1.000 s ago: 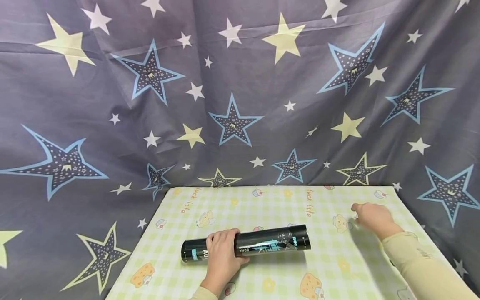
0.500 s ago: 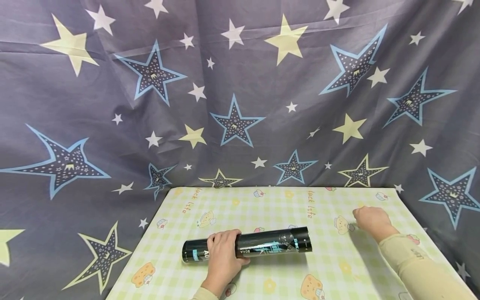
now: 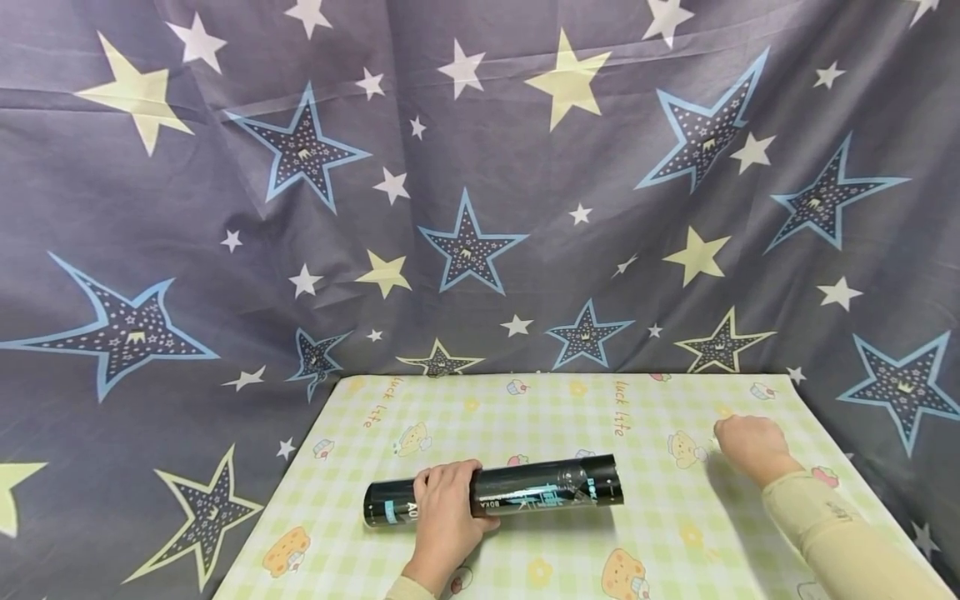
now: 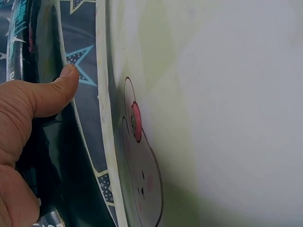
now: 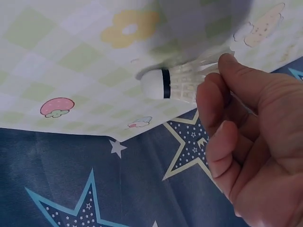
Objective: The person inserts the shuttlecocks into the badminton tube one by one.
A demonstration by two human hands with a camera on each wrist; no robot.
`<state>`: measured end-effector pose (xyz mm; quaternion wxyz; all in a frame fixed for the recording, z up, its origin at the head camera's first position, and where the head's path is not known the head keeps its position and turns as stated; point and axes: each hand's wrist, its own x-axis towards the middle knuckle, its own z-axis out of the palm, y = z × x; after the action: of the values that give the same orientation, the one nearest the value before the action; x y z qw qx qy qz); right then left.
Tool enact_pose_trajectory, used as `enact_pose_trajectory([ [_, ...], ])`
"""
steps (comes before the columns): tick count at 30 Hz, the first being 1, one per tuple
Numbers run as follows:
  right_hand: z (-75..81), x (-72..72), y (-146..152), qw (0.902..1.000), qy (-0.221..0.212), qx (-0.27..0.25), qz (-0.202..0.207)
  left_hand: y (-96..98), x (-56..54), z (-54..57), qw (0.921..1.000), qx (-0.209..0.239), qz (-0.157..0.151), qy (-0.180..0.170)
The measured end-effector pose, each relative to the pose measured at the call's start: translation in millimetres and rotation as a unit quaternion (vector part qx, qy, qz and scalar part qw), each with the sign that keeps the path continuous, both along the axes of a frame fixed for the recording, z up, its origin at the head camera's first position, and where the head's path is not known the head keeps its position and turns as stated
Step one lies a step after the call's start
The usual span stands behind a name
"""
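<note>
A black shuttlecock tube with turquoise and white print lies crosswise over the table's near half. My left hand grips it left of its middle; in the left wrist view the thumb lies along its dark side. At the table's right, my right hand pinches a white shuttlecock by its feathered skirt, between thumb and curled fingers. The right wrist view shows the rounded cork with its black band pointing away from the hand, close to the cloth. From the head view the shuttlecock is hidden by the hand.
A green-and-white checked tablecloth with cartoon prints covers the table. Behind it and along the sides hangs a dark grey curtain patterned with stars. The tabletop's far edge meets the curtain.
My right hand has shifted slightly right and nearer to me, and its fingers show less from above. The left hand and the tube have stayed in place.
</note>
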<state>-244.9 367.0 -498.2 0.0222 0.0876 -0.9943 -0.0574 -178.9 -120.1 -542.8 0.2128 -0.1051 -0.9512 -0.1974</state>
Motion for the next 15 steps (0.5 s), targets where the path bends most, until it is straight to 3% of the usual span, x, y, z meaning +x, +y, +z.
enact_pose_trajectory([
  [4, 14.9, 6.9, -2, 0.9989, 0.005, -0.043, -0.018, 0.5, -0.3, -1.9, 1.0000, 0.002, 0.000, 0.000],
  [7, 25.0, 17.4, -7, 0.9942, 0.017, -0.105, -0.018, 0.8, -0.5, -2.4, 1.0000, 0.003, -0.001, 0.000],
  [9, 30.6, 25.5, -13, 0.9860, 0.012, -0.165, -0.021, 0.8, -0.2, -2.0, 1.0000, 0.005, -0.001, 0.000],
  [12, 34.9, 37.6, -22, 0.9568, -0.014, -0.288, -0.037, 0.3, -0.2, -1.4, 1.0000, 0.006, 0.000, -0.002],
  [13, 35.8, 41.7, -26, 0.9408, -0.028, -0.334, -0.049, 0.2, -0.2, -1.1, 1.0000, 0.006, 0.000, -0.003],
  [15, 37.2, 50.6, -34, 0.8981, -0.054, -0.430, -0.074, -0.3, -0.4, -0.5, 1.0000, 0.007, 0.001, -0.004],
])
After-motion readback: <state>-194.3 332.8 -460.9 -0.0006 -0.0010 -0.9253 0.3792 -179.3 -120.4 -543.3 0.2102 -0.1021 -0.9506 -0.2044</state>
